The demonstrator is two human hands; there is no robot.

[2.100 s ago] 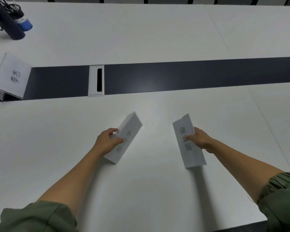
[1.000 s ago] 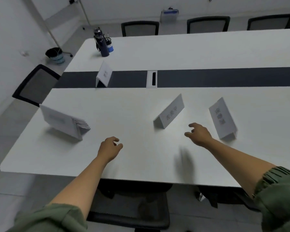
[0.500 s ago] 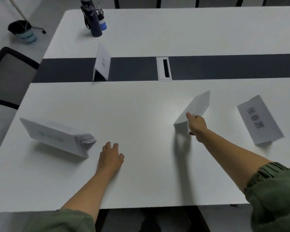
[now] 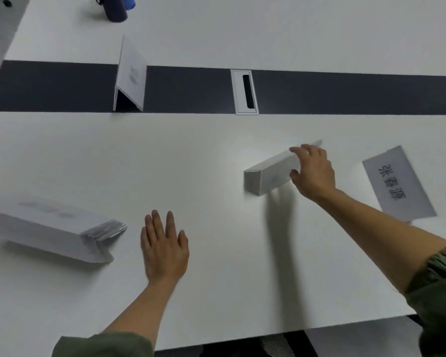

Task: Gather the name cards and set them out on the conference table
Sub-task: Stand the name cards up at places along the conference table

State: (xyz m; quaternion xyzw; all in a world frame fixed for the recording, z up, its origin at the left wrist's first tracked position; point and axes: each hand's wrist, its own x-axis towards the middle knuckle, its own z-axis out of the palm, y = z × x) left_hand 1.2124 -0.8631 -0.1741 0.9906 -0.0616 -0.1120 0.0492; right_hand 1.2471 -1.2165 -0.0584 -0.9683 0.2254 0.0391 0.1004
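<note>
On the white worktop (image 4: pixel 216 155), the card stack (image 4: pixel 49 228) lies at 9 o'clock from the left hand (image 4: pixel 164 248), which rests flat with its fingers straight. Right of centre, the right hand (image 4: pixel 312 171), much the nearer, pinches the ridge of a standing name card (image 4: pixel 268 176). The card's long axis runs from 8 to 2 o'clock.

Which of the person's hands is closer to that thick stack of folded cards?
Left. The left hand lies flat on the table just right of the stack, not touching it; the right hand holds a single card farther right.
</note>
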